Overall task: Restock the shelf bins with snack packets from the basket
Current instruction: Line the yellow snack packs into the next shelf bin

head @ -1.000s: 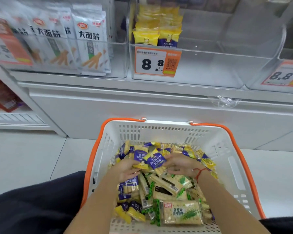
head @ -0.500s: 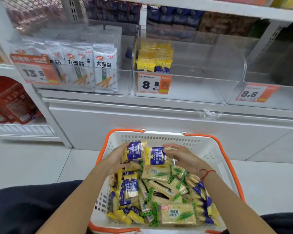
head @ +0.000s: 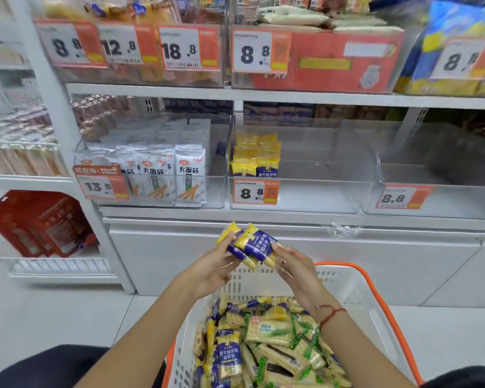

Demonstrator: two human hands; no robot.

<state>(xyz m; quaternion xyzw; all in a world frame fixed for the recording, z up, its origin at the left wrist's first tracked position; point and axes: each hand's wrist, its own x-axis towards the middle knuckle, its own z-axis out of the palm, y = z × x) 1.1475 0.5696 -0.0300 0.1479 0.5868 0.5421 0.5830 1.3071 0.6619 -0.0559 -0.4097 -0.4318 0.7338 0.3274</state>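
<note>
A small stack of yellow-and-blue packets (head: 252, 245) was held tilted above the basket (head: 356, 289), pinched between two hands. The white basket with an orange rim sat at 6 o'clock, heaped with more yellow-and-blue and green-printed packets (head: 266, 343). At 12 o'clock, the clear bin (head: 300, 169) held a few matching packets in its left corner.

Lighting bright, even and cool white, with no single source in view. Shadows soft and faint; the shelf (head: 263, 93) underside darkens the back of the bins (head: 305, 169). Clear bin fronts carry hazy reflections. Motion blur smears the top price tags (head: 179, 47) and the left and right edges. Wide-angle distortion bows the shelf lines. Centre is sharper: packets (head: 252, 245) are legible.
</note>
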